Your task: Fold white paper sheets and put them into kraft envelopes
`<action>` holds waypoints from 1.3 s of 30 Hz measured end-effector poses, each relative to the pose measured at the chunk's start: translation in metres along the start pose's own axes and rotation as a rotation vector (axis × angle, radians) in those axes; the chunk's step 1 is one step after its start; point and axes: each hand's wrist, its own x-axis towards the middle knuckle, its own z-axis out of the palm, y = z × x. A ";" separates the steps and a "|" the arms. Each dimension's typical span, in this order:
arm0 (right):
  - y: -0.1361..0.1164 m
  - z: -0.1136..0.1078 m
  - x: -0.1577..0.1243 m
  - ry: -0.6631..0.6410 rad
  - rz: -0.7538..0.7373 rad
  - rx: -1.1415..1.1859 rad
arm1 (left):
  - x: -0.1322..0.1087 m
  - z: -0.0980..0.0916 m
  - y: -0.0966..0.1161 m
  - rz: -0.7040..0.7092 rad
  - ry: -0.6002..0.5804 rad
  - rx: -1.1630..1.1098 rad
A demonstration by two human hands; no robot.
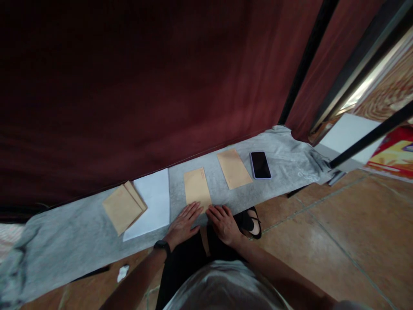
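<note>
My left hand (183, 223) lies flat with fingers spread, its fingertips on the near end of a brown envelope (197, 187) on the grey cloth (74, 241). A black band sits on that wrist. My right hand (223, 221) rests beside it, fingers stretched out on the cloth just right of the envelope's near corner. Neither hand holds anything. A second brown envelope (234, 168) lies further right. A stack of brown envelopes (124, 207) lies to the left, partly over a white sheet (153, 201).
A black phone (260, 165) lies on the cloth beyond the right envelope. A dark red curtain (129, 86) hangs right behind the cloth-covered surface. Tiled floor (338, 241) spreads to the right. A foot in a black sandal (251, 221) shows below the edge.
</note>
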 end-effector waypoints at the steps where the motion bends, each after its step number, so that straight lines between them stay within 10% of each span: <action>1: 0.001 -0.001 0.000 0.000 -0.009 -0.009 | 0.000 0.000 0.000 0.001 0.002 0.000; 39: 0.017 -0.008 0.004 0.004 -0.138 0.025 | 0.005 -0.004 0.007 -0.089 -0.020 -0.080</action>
